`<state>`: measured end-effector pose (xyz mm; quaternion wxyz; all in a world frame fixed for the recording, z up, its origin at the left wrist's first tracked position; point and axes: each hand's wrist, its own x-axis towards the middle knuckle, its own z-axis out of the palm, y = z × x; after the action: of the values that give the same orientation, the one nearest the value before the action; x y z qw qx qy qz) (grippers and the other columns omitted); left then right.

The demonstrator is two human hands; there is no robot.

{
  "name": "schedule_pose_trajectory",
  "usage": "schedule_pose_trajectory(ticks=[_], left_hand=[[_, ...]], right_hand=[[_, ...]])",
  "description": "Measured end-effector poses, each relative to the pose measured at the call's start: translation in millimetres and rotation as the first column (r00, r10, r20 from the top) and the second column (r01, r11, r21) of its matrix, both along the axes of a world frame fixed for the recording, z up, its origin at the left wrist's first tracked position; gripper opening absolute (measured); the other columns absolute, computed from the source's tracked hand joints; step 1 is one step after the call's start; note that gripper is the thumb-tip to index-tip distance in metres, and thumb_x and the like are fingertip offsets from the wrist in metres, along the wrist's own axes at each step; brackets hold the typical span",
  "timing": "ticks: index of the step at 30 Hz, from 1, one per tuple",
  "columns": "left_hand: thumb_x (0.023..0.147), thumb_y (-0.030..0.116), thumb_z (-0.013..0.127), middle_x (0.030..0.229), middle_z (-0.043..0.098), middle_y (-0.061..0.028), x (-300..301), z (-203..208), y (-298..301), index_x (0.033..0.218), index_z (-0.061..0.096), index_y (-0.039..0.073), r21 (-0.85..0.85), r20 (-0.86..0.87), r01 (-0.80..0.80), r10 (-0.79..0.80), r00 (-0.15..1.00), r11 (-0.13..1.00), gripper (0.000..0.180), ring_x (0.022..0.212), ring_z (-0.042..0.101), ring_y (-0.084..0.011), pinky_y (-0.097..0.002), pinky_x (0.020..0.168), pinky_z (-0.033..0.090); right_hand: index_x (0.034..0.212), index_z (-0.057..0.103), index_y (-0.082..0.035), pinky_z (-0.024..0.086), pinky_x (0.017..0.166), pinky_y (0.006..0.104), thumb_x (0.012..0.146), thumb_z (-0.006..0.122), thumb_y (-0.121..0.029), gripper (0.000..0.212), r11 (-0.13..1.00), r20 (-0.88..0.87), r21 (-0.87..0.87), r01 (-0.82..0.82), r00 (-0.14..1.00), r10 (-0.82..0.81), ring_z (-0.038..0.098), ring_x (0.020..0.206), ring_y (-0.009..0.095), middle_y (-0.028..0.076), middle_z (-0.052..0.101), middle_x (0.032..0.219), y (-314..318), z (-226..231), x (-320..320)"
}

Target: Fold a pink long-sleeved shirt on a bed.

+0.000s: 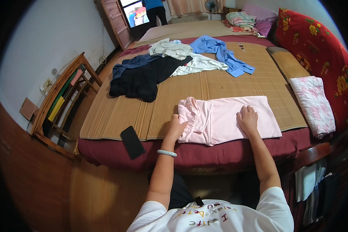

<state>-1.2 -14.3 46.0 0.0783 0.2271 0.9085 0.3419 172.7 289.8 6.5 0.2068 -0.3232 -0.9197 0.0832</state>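
Note:
A pale pink shirt [230, 116], folded into a long strip, lies across the near edge of a bamboo mat [220, 85]. Its collar end, on the left, is bunched up. My left hand [176, 128], a pale bangle on its wrist, grips the shirt's left edge, with some of the fingers hidden. Flat on the right half of the shirt rests my right hand [248, 119], its fingers stretched out. A black phone [132, 142] lies left of my left hand, half over the mat's front edge.
Farther back sit rumpled clothes: black [137, 81], white [199, 65] and blue [218, 50]. A folded pink-and-white quilt [312, 102] and a red floral headboard cover [317, 46] stand at right. A wooden rack [62, 96] stands left; another person [154, 11] stands at the back.

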Motion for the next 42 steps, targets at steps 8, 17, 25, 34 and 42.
schedule_pose_trajectory(ticks=[8, 17, 25, 34, 42], left_hand=[[0.085, 0.044, 0.067, 0.089, 0.07, -0.0218, -1.5, 19.4, -6.1, 0.105, 0.061, -0.003, -0.15, 0.095, 0.003, 0.011, 0.995, 0.989, 0.052, 0.083, 0.07, -0.0341, -0.0441, 0.079, 0.052], [0.083, 0.055, 0.066, 0.112, 0.067, -0.0254, 5.0, 22.4, -12.8, 0.12, 0.056, -0.001, -0.214, -0.001, 0.009, -0.01, 1.0, 0.977, 0.068, 0.105, 0.065, -0.0396, -0.0472, 0.089, 0.05], [0.081, 0.057, 0.068, 0.113, 0.065, -0.0292, -3.5, 19.0, -18.1, 0.125, 0.051, -0.005, -0.171, 0.015, 0.092, -0.091, 0.996, 0.981, 0.078, 0.105, 0.065, -0.042, -0.0469, 0.09, 0.051], [0.073, 0.04, 0.081, 0.128, 0.059, -0.0291, -5.4, 32.7, -30.8, 0.143, 0.037, -0.008, 0.072, 0.201, 0.23, -0.24, 0.95, 0.971, 0.096, 0.119, 0.061, -0.0338, -0.0369, 0.1, 0.047], [0.064, 0.022, 0.089, 0.089, 0.07, -0.0146, -6.2, 30.8, -34.5, 0.137, 0.043, -0.004, 0.039, 0.373, 0.202, -0.202, 0.906, 0.979, 0.089, 0.065, 0.067, -0.0191, -0.0305, 0.055, 0.053]], right_hand=[[0.134, 0.051, -0.001, 0.029, 0.11, 0.0604, 0.09, 0.059, -0.038, 0.058, 0.999, 0.034, -0.019, -0.032, 0.999, 0.032, 0.04, 0.136, 0.044, 0.026, 0.047, 0.142, -6.2, 2.6, -0.3], [0.131, 0.054, -0.001, 0.035, 0.107, 0.0569, 0.089, 0.064, -0.035, 0.055, 0.996, 0.015, -0.079, -0.037, 0.999, 0.038, 0.046, 0.13, 0.041, 0.024, 0.052, 0.136, -3.4, 5.7, -12.4], [0.126, 0.06, 0.0, 0.051, 0.09, 0.0396, 0.089, 0.069, -0.026, 0.046, 0.822, -0.503, -0.329, -0.465, 0.823, 0.264, 0.064, 0.107, 0.032, 0.02, 0.064, 0.121, -64.9, 25.2, -92.0], [0.112, 0.07, -0.005, 0.051, 0.089, 0.0447, 0.083, 0.068, -0.046, 0.05, 0.861, 0.018, -0.217, -0.461, 0.879, 0.476, 0.065, 0.105, 0.037, 0.021, 0.069, 0.109, -147.4, 66.8, -205.3], [0.08, 0.066, -0.004, 0.048, 0.072, 0.0501, 0.086, 0.064, -0.028, 0.025, 0.823, -0.454, 0.07, -0.564, 0.717, 0.529, 0.06, 0.079, 0.039, 0.019, 0.06, 0.079, -134.8, 38.9, -215.5]])
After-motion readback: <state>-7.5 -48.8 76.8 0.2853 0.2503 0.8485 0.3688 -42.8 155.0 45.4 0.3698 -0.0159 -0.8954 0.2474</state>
